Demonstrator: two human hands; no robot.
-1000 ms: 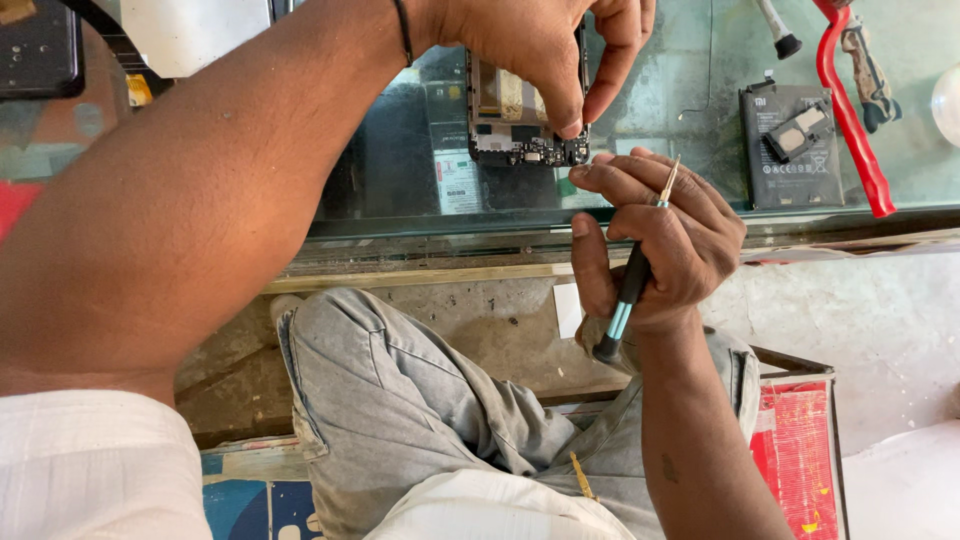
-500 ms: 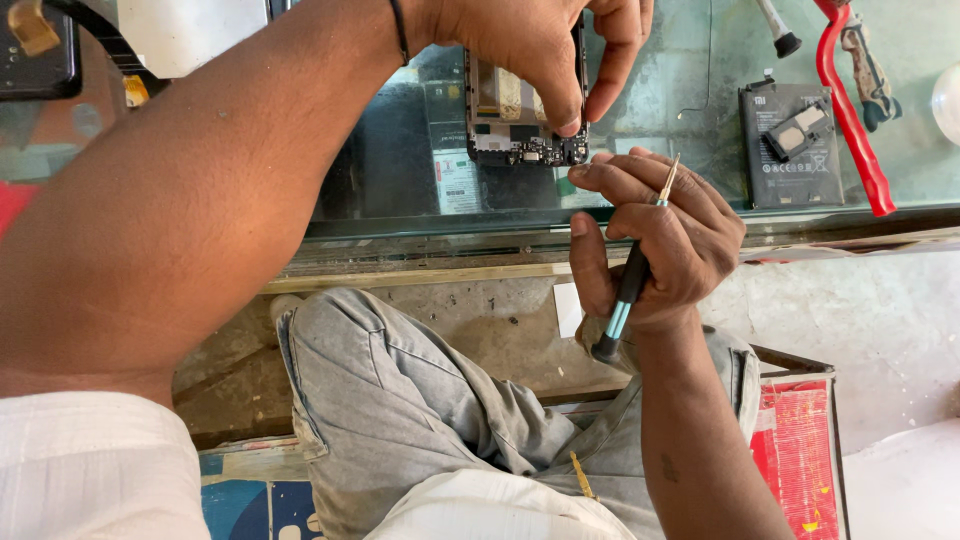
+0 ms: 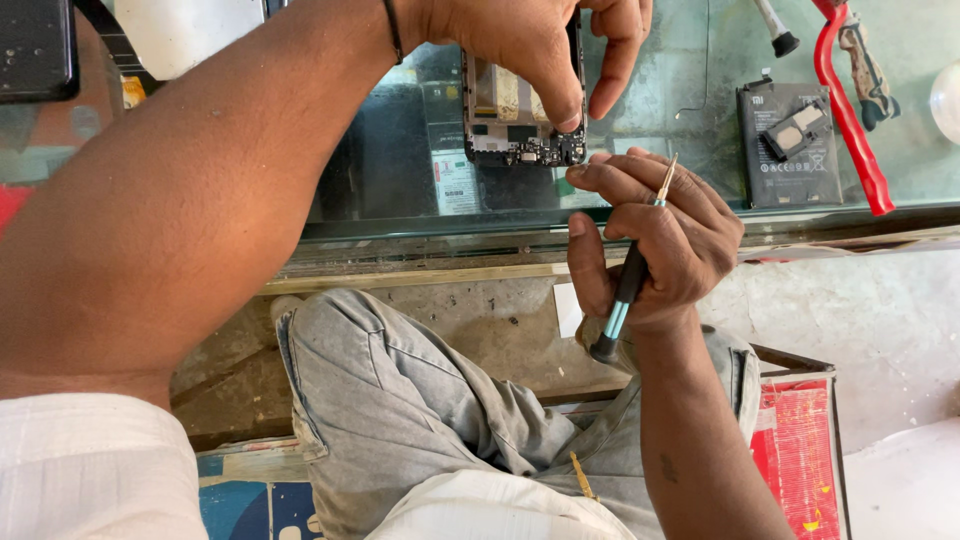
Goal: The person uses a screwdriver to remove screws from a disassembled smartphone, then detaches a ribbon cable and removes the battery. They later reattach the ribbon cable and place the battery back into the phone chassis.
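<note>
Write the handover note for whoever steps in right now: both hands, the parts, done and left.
Left hand: holds the opened phone upright over the glass counter, fingers on its edges.
Right hand: grips a small screwdriver, tip up, fingers by the phone's lower end.
Done: back off, circuit boards exposed; battery lies out on the counter, right.
Left: work at the phone's lower board.

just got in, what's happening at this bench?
A seated person works on an opened phone over a glass counter. The left hand pinches the phone at its lower end. The right hand grips a small screwdriver, tip up beside the phone. A loose battery and red-handled tool lie to the right.
</note>
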